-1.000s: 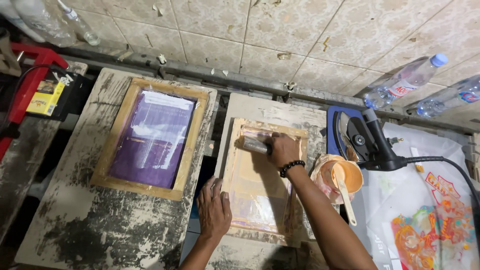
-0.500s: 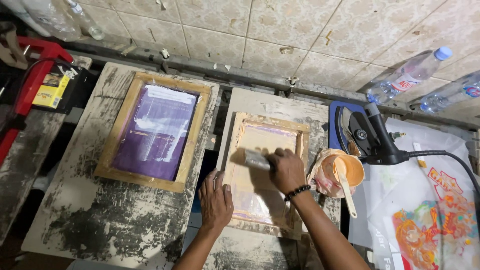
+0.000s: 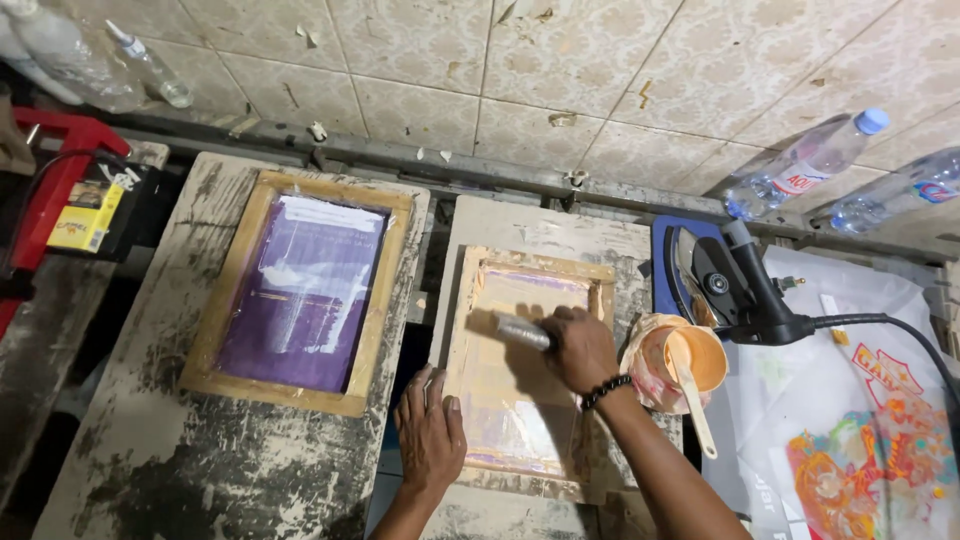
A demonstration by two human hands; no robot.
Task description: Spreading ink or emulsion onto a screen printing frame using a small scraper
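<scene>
The person's right hand [image 3: 582,348] is wrapped around the handle of a squeegee [image 3: 522,331], its grip pressed tight on it, and the blade lies across the mesh of a small wooden screen-printing frame [image 3: 527,372] about a third of the way down from the frame's far edge. The mesh under the blade looks smeared pale orange and lilac. The left hand [image 3: 431,430] lies flat with fingers spread and loosely together, palm down on the near left rail of the same frame, holding nothing, only pressing on the wood. A dark bead bracelet [image 3: 606,391] circles the right wrist. The frame rests on a worn, paint-streaked board [image 3: 556,228] on the tabletop. To its left, on a second scarred board [image 3: 150,440], sits a larger wooden frame [image 3: 305,291] with a purple screen, well apart from both hands. Just right of the small frame stands an orange cup of ink [image 3: 685,360] with a pale spatula [image 3: 688,395] leaning out of it toward the near side. Farther right lies a black heat gun [image 3: 742,288] with its cable trailing off to the right, above white sheeting bearing a bright printed picture [image 3: 865,470]. Two clear plastic bottles [image 3: 805,165] lie against the tiled wall [image 3: 560,70] at the far right, and a red stand [image 3: 55,175] is at the far left.
</scene>
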